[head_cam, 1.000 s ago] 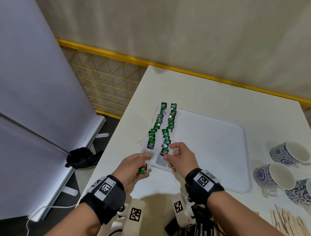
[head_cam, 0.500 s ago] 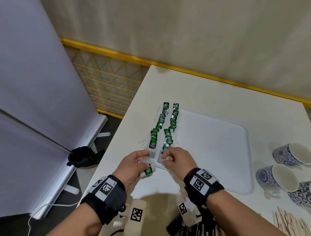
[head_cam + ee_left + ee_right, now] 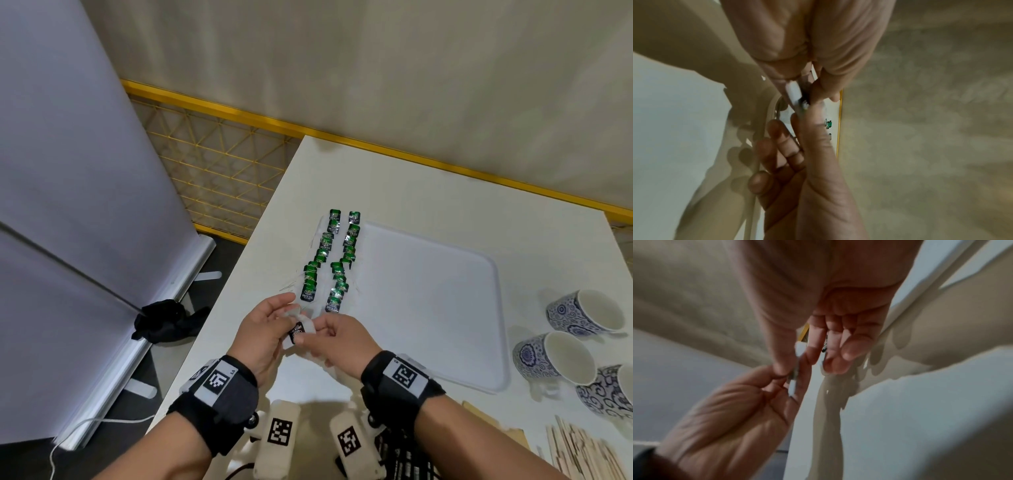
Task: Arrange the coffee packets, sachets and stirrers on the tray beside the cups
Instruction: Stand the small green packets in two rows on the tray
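Note:
Two rows of green-labelled sachets (image 3: 329, 260) lie along the left edge of the white tray (image 3: 428, 291). Just in front of the rows, above the tray's near left corner, both hands meet on one more white sachet with a dark green label (image 3: 297, 330). My left hand (image 3: 265, 325) pinches it from the left and my right hand (image 3: 337, 337) pinches it from the right. The left wrist view shows the same sachet (image 3: 795, 92) as a blurred white strip between thumb and fingers. It appears again in the right wrist view, where the sachet (image 3: 792, 384) is seen edge-on between the two hands.
Three blue-and-white cups (image 3: 555, 356) lie on the table right of the tray. A pile of wooden stirrers (image 3: 579, 452) sits at the front right. The table's left edge (image 3: 219, 308) drops to the floor, beside a white banner stand (image 3: 102, 240).
My right hand left the near end of the right row and drew back to the sachet in my left hand. Both hands now pinch it, slightly nearer to me.

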Demonstrator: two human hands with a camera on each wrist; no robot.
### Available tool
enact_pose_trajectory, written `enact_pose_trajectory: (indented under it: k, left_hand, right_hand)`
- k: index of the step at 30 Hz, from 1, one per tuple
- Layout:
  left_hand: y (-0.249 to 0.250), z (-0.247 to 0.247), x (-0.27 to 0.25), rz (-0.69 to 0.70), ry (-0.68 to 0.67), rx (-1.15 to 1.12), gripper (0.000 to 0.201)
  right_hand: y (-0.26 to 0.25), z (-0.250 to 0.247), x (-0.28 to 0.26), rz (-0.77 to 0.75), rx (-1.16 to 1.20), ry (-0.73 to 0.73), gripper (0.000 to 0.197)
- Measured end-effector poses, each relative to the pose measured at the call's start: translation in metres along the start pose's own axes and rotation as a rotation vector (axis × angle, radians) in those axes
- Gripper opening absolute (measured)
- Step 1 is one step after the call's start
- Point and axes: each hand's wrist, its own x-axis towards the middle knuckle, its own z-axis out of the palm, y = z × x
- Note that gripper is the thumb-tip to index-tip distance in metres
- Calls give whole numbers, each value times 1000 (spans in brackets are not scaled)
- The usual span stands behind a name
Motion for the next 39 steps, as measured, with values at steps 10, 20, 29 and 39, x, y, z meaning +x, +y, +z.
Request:
enact_pose_trajectory:
  k: [10,20,29,39]
  left_hand:
    - [-8,-11,1,-5,-16,292,34]
    - [-4,-23,15,24,54,394,14]
    - [-6,-23,29,174,61,651,16]
    - [2,-10,54,294,74,784,22]
  right_hand:
    - [-6,-22,24,-118,-25,183,8]
    - [-35,-23,52,-325,-715,49,22]
    - [-38,-22,61,-387,-817,-3,26]
    - [6,-52,52,-214,-130,511,19]
